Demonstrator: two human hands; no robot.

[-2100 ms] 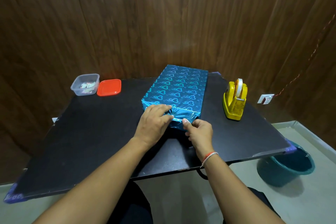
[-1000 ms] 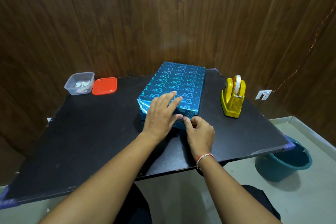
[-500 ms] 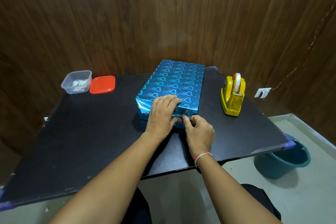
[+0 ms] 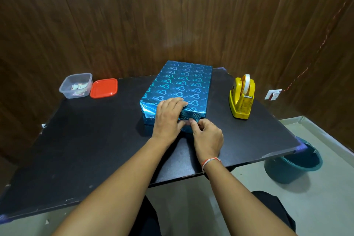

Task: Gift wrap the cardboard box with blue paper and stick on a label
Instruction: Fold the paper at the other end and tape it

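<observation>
Pinching the folded paper at the near end of the box (image 4: 179, 86), the right hand (image 4: 207, 137) is working thumb to finger, while the left hand (image 4: 168, 117) is lying flat beside it, fingers pressing over the top edge. Tape dispenser (image 4: 241, 96) is sitting well right of the pinch.

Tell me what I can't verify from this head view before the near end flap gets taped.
- Near end fold of the wrapped box: covered by the left hand and right hand.
- Tape under the right fingers: too small to tell.
- Clear tub contents: too small.
- Bucket: partly behind the table.
</observation>
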